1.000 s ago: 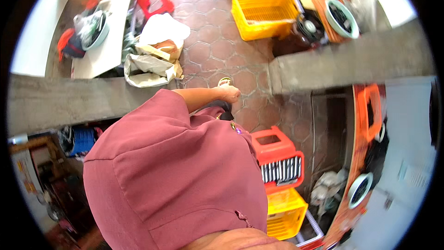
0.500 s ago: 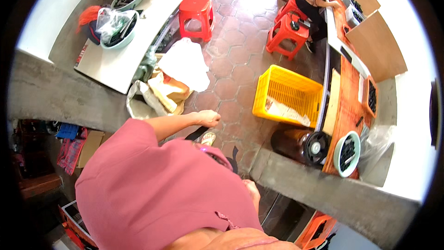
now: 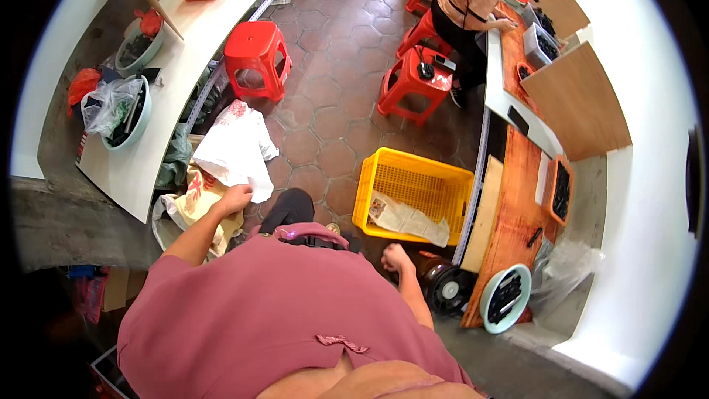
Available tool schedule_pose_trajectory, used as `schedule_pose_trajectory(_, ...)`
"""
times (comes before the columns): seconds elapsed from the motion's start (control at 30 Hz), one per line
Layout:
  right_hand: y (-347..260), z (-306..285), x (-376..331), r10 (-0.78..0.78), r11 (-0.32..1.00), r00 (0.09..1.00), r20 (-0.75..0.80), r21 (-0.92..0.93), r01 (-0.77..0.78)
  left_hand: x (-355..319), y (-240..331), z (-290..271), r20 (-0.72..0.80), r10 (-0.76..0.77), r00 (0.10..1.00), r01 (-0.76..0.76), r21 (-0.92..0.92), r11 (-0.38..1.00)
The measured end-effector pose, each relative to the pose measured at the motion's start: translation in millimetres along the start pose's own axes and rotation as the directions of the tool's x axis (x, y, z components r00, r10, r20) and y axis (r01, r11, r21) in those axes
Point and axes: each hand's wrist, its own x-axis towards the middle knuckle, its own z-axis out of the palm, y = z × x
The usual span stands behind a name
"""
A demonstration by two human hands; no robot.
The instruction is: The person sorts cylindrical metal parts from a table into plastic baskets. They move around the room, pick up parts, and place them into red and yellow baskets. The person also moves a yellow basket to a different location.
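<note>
My left hand (image 3: pixel 236 198) hangs at my left side, fingers curled in, with nothing showing in it. It overlaps the lower edge of a white sack (image 3: pixel 235 144) in view; I cannot tell whether they touch. Beige sacks (image 3: pixel 204 196) lie just beside it. Out in front on my right, my right hand (image 3: pixel 396 257) is a loose fist with nothing visible in it. Nearest to it are a yellow plastic crate (image 3: pixel 413 171) on the floor, with a pale flattened sack (image 3: pixel 410 219) inside, and a dark round-ended container (image 3: pixel 447 290).
A red stool (image 3: pixel 258 52) stands by the left white table (image 3: pixel 177 89). Another red stool (image 3: pixel 417 81) is ahead right, near a person (image 3: pixel 465 0) at the wooden bench (image 3: pixel 509 199). A bowl of black parts (image 3: pixel 507 298) sits at the bench's near end.
I have moved forward, and the view has turned right-side nearer. My left hand has swung back beside the sacks; my right hand has come forward toward the crate.
</note>
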Motion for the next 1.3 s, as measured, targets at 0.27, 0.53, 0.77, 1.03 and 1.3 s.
schedule_pose_trajectory(0.27,-213.2,-14.6,108.4,-0.361,0.93,0.918,-0.161,0.011,0.368,108.9,-59.5,-139.6,-0.1,-0.023,0.995,0.03,0.065,0.997)
schedule_pose_trajectory(0.53,-268.6,-37.2,139.0,-0.061,0.989,0.871,-0.488,0.087,0.118,230.1,34.9,-270.2,0.121,0.031,0.992,-0.027,-0.038,0.999)
schedule_pose_trajectory(0.77,-100.1,-51.5,207.0,0.099,0.852,0.523,-0.847,0.343,0.394,390.3,123.0,-301.8,0.179,0.197,0.964,-0.181,-0.102,0.978)
schedule_pose_trajectory(1.03,-192.1,-75.0,132.8,0.631,0.56,0.742,-0.229,0.795,-0.231,365.1,131.4,-316.0,0.113,0.101,0.989,-0.115,0.129,0.985)
schedule_pose_trajectory(1.3,-29.0,-133.2,142.2,0.626,0.52,0.77,-0.125,0.802,-0.293,407.0,94.1,-247.2,0.058,0.117,0.991,-0.116,-0.02,0.993)
